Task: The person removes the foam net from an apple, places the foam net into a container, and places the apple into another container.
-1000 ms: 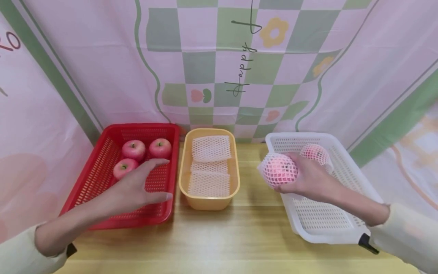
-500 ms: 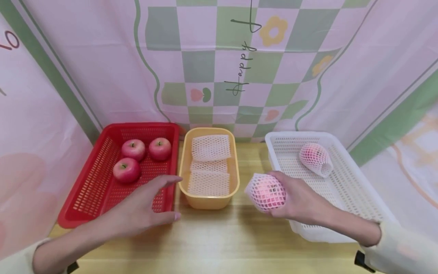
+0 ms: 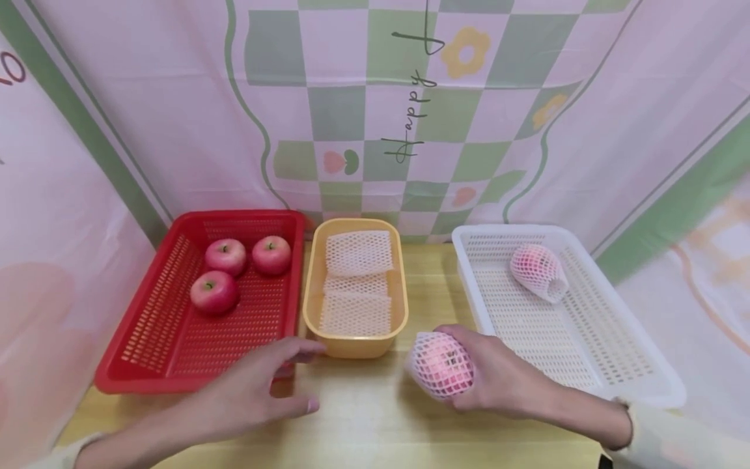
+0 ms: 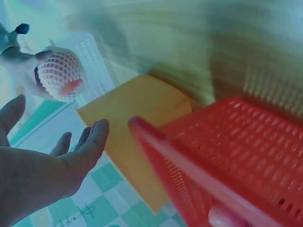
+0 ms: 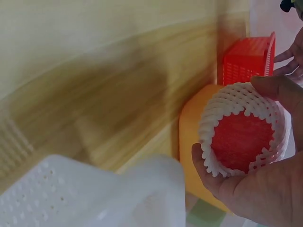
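Note:
My right hand (image 3: 498, 378) grips an apple in a white foam net (image 3: 443, 365) above the table, just left of the white basket. In the right wrist view, the red skin of this netted apple (image 5: 244, 139) shows through the net's open end, with fingers and thumb around its sides. My left hand (image 3: 258, 391) hovers by the front right corner of the red basket (image 3: 143, 385), thumb and fingers spread apart and holding nothing. Inside the red basket sit three bare apples (image 3: 214, 292). A second netted apple (image 3: 537, 270) lies in the white basket (image 3: 477, 299).
Between the two baskets stands a yellow bin (image 3: 355, 346) with several flat foam nets (image 3: 356, 316) in it. All three containers rest on a wooden table (image 3: 363, 417). A printed curtain (image 3: 375, 117) hangs right behind them.
My right hand has carried the netted apple from over the white basket's left edge toward the front and left. My left hand has moved from above the red basket toward the front and right.

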The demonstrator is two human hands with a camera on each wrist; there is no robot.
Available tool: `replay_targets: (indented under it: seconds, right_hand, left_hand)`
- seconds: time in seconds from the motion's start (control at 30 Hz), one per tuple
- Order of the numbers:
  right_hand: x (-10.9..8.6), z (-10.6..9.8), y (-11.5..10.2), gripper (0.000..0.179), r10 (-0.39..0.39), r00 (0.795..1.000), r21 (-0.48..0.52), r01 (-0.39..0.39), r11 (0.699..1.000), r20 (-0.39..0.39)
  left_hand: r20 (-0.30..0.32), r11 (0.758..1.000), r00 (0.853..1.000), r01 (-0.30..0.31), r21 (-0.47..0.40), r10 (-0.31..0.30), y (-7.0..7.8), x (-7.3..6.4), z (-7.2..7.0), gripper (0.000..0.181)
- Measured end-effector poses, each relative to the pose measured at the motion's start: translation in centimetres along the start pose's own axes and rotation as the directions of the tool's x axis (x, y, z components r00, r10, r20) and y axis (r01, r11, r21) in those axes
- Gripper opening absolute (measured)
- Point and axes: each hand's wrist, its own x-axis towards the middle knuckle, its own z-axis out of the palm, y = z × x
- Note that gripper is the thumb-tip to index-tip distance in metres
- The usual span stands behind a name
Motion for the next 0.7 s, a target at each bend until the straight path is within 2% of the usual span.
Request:
replay_targets:
  seconds: [0.17, 0.4, 0.53, 0.7]
  right_hand:
    - [-0.2, 1.2, 0.0, 0.098, -0.021, 1.0, -0.007, 0.022, 1.0, 0.017]
    - [-0.4, 2.6, 0.0, 0.096, -0.052, 0.998, -0.005, 0.052, 0.999, 0.033]
    - [-0.5, 3.3, 0.1, 0.096, -0.074, 0.997, -0.031, 0.075, 0.997, 0.025]
    - [-0.5, 4.1, 0.1, 0.098, -0.074, 0.997, -0.019, 0.075, 0.997, 0.036]
  left_hand:
    - [0.001, 0.999, 0.999, -0.04, 0.01, 0.04, -1.1, 0.1, 1.1, 0.052]
    - [-0.025, 0.985, 0.989, -0.15, -0.083, 0.149, -2.2, 0.8, 3.2, 0.038]
    - [-0.042, 0.974, 0.986, -0.164, -0.156, 0.159, -2.4, 1.5, 4.3, 0.034]
    - [-0.047, 0.955, 0.99, -0.142, -0.261, 0.135, -2.6, 2.5, 5.7, 0.03]
